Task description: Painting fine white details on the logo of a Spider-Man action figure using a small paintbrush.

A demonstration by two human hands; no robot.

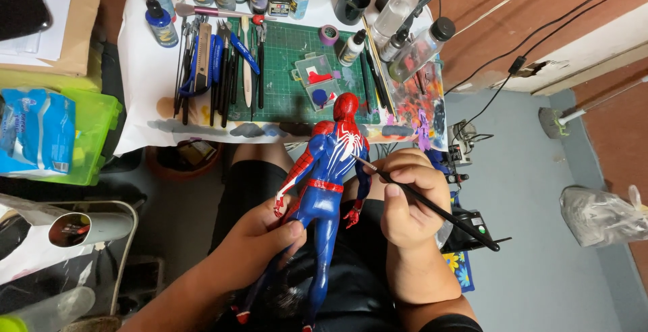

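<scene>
While the left hand [260, 237] wraps around the glossy blue legs of a red-and-blue plastic figure [327, 177] at frame centre, the right hand [405, 204] pinches a thin black paintbrush [432, 207] against its back, below the green cutting mat [290, 69] on the desk [145, 82].

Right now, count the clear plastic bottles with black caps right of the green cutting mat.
3: a large bottle at the far edge, a small bottle beside the mat, a large bottle rightmost. More may be hidden.
</scene>
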